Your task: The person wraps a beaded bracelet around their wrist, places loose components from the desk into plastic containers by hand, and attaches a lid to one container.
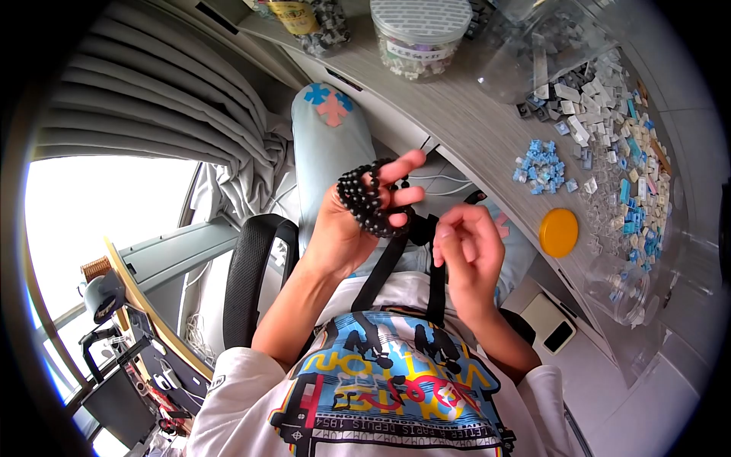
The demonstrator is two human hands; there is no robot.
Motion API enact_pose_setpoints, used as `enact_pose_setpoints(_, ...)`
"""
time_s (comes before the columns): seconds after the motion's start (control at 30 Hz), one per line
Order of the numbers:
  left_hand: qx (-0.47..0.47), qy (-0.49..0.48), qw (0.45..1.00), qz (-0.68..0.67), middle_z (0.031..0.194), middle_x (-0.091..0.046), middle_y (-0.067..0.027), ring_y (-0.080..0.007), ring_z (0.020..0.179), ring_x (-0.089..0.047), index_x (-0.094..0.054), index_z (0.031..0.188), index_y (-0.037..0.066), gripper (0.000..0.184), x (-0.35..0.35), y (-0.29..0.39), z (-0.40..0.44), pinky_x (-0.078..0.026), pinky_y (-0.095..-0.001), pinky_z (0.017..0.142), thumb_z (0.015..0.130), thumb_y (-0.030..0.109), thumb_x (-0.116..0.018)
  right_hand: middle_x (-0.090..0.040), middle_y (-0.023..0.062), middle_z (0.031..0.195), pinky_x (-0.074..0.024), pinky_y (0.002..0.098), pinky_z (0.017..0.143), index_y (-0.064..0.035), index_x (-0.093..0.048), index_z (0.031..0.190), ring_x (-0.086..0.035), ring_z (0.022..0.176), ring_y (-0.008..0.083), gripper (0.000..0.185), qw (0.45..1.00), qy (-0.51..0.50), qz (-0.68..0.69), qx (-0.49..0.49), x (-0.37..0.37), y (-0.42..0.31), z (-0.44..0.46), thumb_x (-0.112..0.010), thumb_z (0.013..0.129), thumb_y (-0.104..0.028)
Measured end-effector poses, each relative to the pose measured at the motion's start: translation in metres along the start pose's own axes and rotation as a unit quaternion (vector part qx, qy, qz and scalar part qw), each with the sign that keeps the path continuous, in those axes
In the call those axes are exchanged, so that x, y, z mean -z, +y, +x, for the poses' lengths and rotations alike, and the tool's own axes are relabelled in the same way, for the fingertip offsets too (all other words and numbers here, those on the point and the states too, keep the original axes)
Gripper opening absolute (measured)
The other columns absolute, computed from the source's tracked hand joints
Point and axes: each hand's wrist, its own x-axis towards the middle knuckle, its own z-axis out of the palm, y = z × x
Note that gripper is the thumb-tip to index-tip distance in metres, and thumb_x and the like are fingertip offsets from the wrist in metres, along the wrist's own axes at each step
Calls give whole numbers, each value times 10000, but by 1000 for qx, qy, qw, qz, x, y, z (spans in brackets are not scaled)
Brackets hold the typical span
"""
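Note:
A long string of black beads [364, 199] is looped several times around my left hand [354, 217], over the palm and fingers. The fingertips of that hand stick out past the strands, slightly bent and apart. Just to the right, my right hand [470, 255] is raised with its fingers curled in toward the thumb. Whether anything small is between those fingers I cannot make out. Both hands are above my lap, and black straps [438, 293] hang down between them.
To the right, a grey desk [457, 114] bears a heap of small building bricks [609, 160], a pile of blue pieces [542, 166], a yellow lid [558, 232] and clear jars [620, 289]. A lidded tub [421, 38] stands farther back. A black chair armrest [255, 282] is at left.

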Motion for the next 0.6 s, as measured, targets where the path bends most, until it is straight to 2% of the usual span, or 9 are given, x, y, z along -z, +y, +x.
enact_pose_setpoints(0.1,13,15,1000,21,1648,-276,-177,-396,1374,-502,-272,1598,80,871,-17,3,7,-562,-487,1004,918,345,-748,-618,64,860,-481,235,664,8,-598,1034,-583,717,102,134,973,-47,-159,160,-3,3,-7,-643,914,46)
enact_pose_setpoints(0.17,-57,-100,993,-36,1694,-38,-206,-456,1478,-322,45,1639,192,1221,-20,0,17,-519,-635,1001,821,482,-814,-627,80,780,-468,246,611,11,-606,1022,-579,643,152,191,958,-77,-170,218,-8,3,-8,-651,854,90)
enact_pose_setpoints(0.2,-20,-126,992,0,1698,41,-188,-489,1535,-88,118,1627,208,1470,-17,6,18,-328,-792,1060,621,739,-813,-628,78,771,-466,246,601,12,-605,1027,-577,634,154,198,960,-81,-161,214,-10,3,-9,-652,852,92)
enact_pose_setpoints(0.23,-21,-126,992,0,1698,41,-188,-489,1535,-88,118,1627,208,1470,-13,5,22,-328,-792,1060,621,739,-813,-628,76,762,-463,245,590,13,-604,1031,-575,624,156,205,962,-85,-151,210,-11,2,-11,-653,849,94)
enact_pose_setpoints(0.3,-94,-182,978,-34,1699,32,-187,-477,1542,-63,127,1626,199,1487,3,1,29,-186,-778,1140,601,867,-718,-643,83,804,-467,245,585,15,-606,1057,-579,631,152,229,954,-96,-167,229,-9,5,-12,-653,849,97)
enact_pose_setpoints(0.37,-129,-187,973,-38,1699,-13,-191,-455,1542,-119,78,1636,177,1449,8,-4,30,-175,-749,1166,626,899,-670,-657,91,847,-470,245,580,17,-608,1083,-583,638,147,253,946,-109,-180,247,-11,6,-12,-652,849,101)
enact_pose_setpoints(0.5,-148,-236,951,-131,1420,-492,-124,-313,1335,-489,-343,1509,103,1158,3,-11,46,-415,-499,1085,709,888,-635,-611,150,1183,-521,270,622,-1,-588,1266,-621,710,150,447,947,-175,-178,203,-25,5,-11,-679,838,88)
enact_pose_setpoints(0.53,-190,-251,946,-83,1229,-525,-71,-238,1127,-545,-419,1385,104,1018,-1,-9,51,-426,-414,957,745,869,-624,-595,149,1190,-527,279,633,-4,-583,1263,-624,728,162,446,940,-176,-202,210,-30,5,-11,-688,838,77)
enact_pose_setpoints(0.6,-282,-117,952,12,812,-515,-25,-118,645,-459,-509,1030,37,683,-24,-7,45,-363,-276,626,868,679,-678,-572,143,1188,-536,293,650,-12,-583,1243,-627,757,185,430,936,-164,-230,208,-32,8,-14,-706,836,55)
